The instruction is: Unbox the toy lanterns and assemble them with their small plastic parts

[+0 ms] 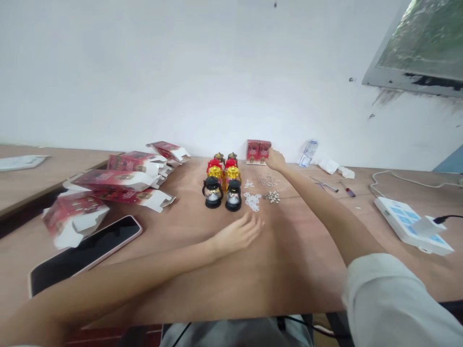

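Note:
My right hand [275, 160] reaches to the back of the table, its fingers closed at the right edge of a small red box [264, 152]. Against the wall a matching red box [252, 152] stands upright beside it. My left hand [240, 234] hovers low over the table with loosely curled, slightly parted fingers and nothing visible in them. Just beyond it lie white plastic pieces [252, 200], small metallic round parts [272, 196] and thin metal pieces [268, 180]. Two rows of little lanterns stand left of these, with a black lantern [233, 196] in front and gold and red ones behind.
Opened red cartons [115, 180] pile up on the left, behind a phone [87, 250]. To the right lie tweezers [325, 184], a screwdriver [347, 189], crumpled white paper [329, 166], a clear blue-printed packet [308, 153] and a power strip [412, 224] with a cable.

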Tool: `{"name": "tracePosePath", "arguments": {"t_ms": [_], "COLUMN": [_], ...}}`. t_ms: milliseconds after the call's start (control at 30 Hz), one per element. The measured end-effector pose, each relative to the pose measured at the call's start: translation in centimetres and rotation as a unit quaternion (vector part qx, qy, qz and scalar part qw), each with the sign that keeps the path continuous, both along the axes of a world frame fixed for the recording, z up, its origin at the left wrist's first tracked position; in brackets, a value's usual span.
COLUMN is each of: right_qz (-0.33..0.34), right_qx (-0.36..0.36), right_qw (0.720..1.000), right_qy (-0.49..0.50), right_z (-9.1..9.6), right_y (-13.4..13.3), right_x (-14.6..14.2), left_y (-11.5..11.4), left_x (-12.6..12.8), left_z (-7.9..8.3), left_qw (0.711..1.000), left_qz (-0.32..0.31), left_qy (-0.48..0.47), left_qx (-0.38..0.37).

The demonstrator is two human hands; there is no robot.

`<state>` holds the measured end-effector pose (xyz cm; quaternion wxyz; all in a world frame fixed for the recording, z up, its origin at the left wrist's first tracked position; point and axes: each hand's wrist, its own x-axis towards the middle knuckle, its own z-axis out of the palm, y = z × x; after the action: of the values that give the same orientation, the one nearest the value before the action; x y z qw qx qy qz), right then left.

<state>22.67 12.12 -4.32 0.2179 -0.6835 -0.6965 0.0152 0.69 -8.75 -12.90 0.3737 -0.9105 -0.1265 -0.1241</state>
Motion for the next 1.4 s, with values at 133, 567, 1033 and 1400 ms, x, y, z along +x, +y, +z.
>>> {"name": "tracePosePath", "arguments": {"t_ms": [133, 567, 1033, 1400], "right_qz": [0.040, 0.026, 0.027, 0.148], "right_qx": [0.062, 0.103, 0.223, 0.126], "right_qw": [0.997, 0.968, 0.881, 0.820], "right_qy": [-0.030, -0.227, 0.417, 0.538], "right_z": [0.1, -0.1, -2.3, -9.9], "right_y": [2.9, 4.8, -11.7, -22.5], "right_x": [-2.8, -4.2, -0.6, -5.1], "left_y": [-0.3, 0.4, 0.0, -0.7], "left_x": [-1.1, -1.2, -1.9, -2.7], "left_z": [-0.1, -0.6, 0.5, 0.2], "left_qw": [0.992, 0.971, 0.872, 0.711], "left_qz": [-0.091, -0.055, -0.035, 0.040], "left_qy": [-0.084, -0.146, -0.325, -0.517], "left_qx": [-0.031, -0.179, -0.364, -0.475]}}
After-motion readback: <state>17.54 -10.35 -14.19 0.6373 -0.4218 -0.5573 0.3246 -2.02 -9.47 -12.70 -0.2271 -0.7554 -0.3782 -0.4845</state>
